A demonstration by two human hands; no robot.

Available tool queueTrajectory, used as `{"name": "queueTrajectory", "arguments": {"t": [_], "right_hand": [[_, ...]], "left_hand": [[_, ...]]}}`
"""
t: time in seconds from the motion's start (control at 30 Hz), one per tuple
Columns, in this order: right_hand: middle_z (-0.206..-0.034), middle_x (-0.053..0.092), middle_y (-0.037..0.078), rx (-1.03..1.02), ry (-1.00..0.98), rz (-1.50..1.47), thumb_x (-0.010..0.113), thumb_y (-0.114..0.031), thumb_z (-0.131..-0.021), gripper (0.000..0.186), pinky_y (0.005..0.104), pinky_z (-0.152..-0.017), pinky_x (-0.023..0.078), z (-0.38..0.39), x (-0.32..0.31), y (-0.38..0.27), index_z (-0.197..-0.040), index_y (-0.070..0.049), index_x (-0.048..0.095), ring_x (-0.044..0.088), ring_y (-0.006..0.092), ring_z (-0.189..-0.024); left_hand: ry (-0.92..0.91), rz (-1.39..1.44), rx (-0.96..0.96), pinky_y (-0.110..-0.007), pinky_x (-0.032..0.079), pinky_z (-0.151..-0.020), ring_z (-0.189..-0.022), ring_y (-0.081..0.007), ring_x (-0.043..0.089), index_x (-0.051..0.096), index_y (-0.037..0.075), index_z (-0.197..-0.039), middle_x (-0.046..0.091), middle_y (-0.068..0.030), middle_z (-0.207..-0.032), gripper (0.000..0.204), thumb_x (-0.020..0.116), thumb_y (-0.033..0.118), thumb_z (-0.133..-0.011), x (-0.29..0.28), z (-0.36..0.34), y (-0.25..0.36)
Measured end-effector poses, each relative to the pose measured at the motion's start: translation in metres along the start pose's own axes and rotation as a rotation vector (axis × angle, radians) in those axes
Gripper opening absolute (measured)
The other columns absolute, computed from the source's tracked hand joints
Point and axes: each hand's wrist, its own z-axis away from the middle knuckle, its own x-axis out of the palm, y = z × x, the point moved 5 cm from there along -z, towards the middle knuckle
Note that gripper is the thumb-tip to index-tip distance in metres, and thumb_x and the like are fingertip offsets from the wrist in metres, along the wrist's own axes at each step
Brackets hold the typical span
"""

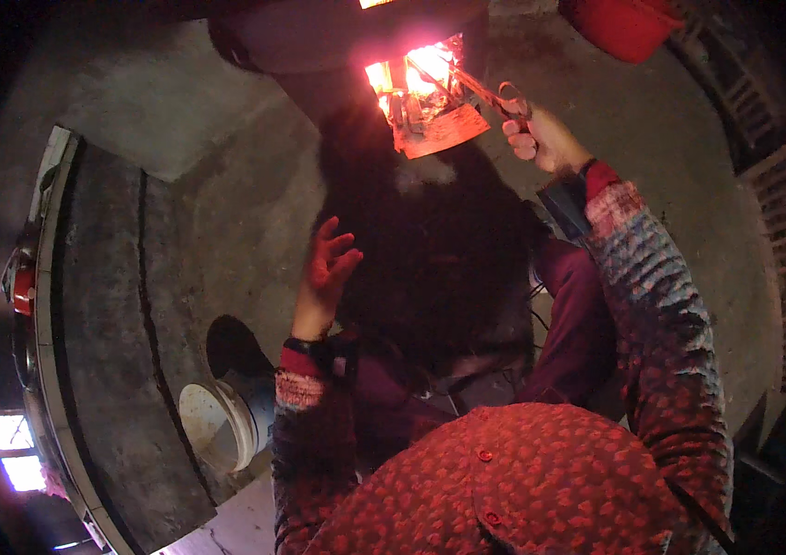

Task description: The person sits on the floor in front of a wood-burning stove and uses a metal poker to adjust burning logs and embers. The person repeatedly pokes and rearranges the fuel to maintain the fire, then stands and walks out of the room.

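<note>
A fire burns brightly inside the opening of a dark stove (319, 46). Pieces of wood (402, 79) glow among the flames, and an orange-lit plate (442, 131) forms the lower lip of the opening. My right hand (541, 137), just right of the opening, is closed around the looped handle of fire tongs (481, 91). Their far ends reach into the flames, where the glare hides the tips. To the lower left of the fire, my left hand (328, 259) is raised in the air with its fingers apart and slightly curled, holding nothing.
A white bucket (245, 427) stands at lower left, beside a long low grey ledge (106, 305). Far right at the top is a red basin (619, 28). Slatted crates or racks (781, 213) line the right side. Deep shadow covers the floor below the stove.
</note>
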Motion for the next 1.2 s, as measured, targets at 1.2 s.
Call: {"name": "queueTrajectory", "arguments": {"t": [1.2], "right_hand": [[-0.063, 0.042, -0.004, -0.043, 0.051, -0.231, 0.050, -0.031, -0.089, 0.014, 0.0206, -0.038, 0.023, -0.113, -0.005, 0.031, -0.083, -0.019, 0.048, 0.033, 0.0052, -0.043]], "left_hand": [[0.023, 0.007, -0.081, -0.027, 0.043, -0.089, -0.105, -0.0142, 0.052, 0.032, 0.013, -0.140, 0.051, -0.0088, -0.123, 0.061, 0.061, 0.008, -0.086, 0.006, -0.004, 0.001]]}}
